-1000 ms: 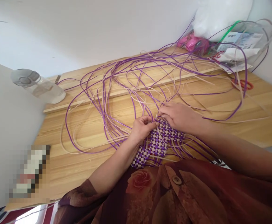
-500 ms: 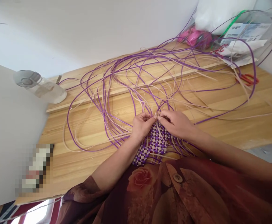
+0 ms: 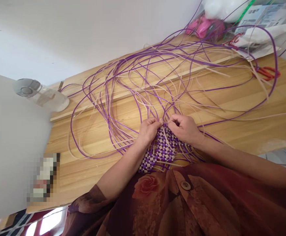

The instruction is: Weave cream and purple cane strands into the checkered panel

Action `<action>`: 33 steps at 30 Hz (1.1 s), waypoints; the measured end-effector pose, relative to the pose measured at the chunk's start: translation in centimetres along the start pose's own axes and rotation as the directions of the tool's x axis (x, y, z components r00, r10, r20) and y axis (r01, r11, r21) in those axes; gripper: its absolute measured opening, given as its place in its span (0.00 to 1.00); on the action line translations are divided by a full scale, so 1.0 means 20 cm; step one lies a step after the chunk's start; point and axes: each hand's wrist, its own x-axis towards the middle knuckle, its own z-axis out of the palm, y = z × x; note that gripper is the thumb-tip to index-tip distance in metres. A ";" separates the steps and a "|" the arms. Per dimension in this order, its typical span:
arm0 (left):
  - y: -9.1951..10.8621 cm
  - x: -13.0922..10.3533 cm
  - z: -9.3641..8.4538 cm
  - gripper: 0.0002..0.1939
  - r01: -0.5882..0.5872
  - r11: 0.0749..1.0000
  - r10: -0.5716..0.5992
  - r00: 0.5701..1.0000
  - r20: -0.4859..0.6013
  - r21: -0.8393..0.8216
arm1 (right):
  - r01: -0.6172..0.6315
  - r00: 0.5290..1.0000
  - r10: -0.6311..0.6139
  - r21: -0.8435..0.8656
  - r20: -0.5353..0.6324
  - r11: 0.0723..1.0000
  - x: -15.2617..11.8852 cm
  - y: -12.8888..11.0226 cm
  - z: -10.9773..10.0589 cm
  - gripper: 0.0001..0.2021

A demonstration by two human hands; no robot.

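Observation:
A purple and cream woven piece (image 3: 166,147) lies at the table's near edge, close to my body. Long purple and cream strands run from it across the table in wide loops. My left hand (image 3: 149,131) pinches the piece's top edge, thumb and forefinger pressed together near a cream strand. Just to the right, my right hand (image 3: 184,129) is closed with its fingertips at the same edge, by the base of the purple strands. The hands are a small gap apart. Which strand each one grips is too small to tell.
Orange-handled scissors (image 3: 268,73) lie at the right under a purple loop. A clear bottle with a grey lid (image 3: 52,98) stands at the left. Pink items in plastic (image 3: 203,28) and a printed packet (image 3: 268,19) sit at the back right. A blurred-out object (image 3: 44,177) lies at lower left.
The view has shifted slightly. My right hand's fingers have curled in more and its fingertips have drawn a little away from my left hand's.

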 end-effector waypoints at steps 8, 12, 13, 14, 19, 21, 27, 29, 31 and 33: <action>0.00 -0.01 0.02 0.22 -0.238 0.964 0.238 0.971 0.016 0.115 | 0.031 0.997 -0.033 -0.039 -0.064 0.999 0.00 0.01 0.02 0.13; -0.02 0.00 0.02 0.22 -0.281 0.952 0.285 0.958 -0.016 0.123 | 0.020 0.994 -0.022 -0.023 -0.103 1.000 -0.01 0.01 0.01 0.11; -0.02 0.01 0.02 0.22 -0.281 0.953 0.285 0.958 -0.021 0.117 | 0.006 0.994 -0.008 -0.017 -0.109 1.000 -0.01 0.01 0.01 0.11; -0.02 0.01 0.02 0.21 -0.275 0.955 0.279 0.960 -0.021 0.108 | -0.009 0.993 0.007 -0.012 -0.115 1.000 -0.01 0.02 0.01 0.10; -0.01 0.00 0.00 0.21 -0.195 0.979 0.192 0.980 0.050 0.060 | -0.013 0.995 0.008 -0.051 -0.095 0.999 -0.02 0.01 -0.03 0.10; 0.00 0.00 -0.01 0.22 -0.166 0.986 0.162 0.982 0.098 0.033 | 0.102 0.984 -0.119 -0.130 -0.132 0.986 -0.06 -0.02 -0.05 0.08; 0.01 -0.03 -0.04 0.26 -0.165 0.986 0.168 0.979 0.115 -0.037 | 0.383 0.923 -0.361 -0.342 0.129 0.858 -0.17 -0.14 -0.10 0.11; 0.01 -0.03 -0.04 0.25 -0.172 0.984 0.176 0.977 0.118 -0.043 | 0.390 0.921 -0.345 -0.383 0.183 0.837 -0.17 -0.16 -0.13 0.08; 0.01 -0.04 -0.05 0.25 -0.169 0.985 0.173 0.977 0.127 -0.041 | 0.395 0.919 -0.354 -0.437 0.176 0.808 -0.17 -0.18 -0.18 0.07; 0.01 -0.04 -0.05 0.24 -0.168 0.986 0.169 0.977 0.131 -0.020 | 0.393 0.919 -0.361 -0.476 0.160 0.787 -0.16 -0.20 -0.23 0.07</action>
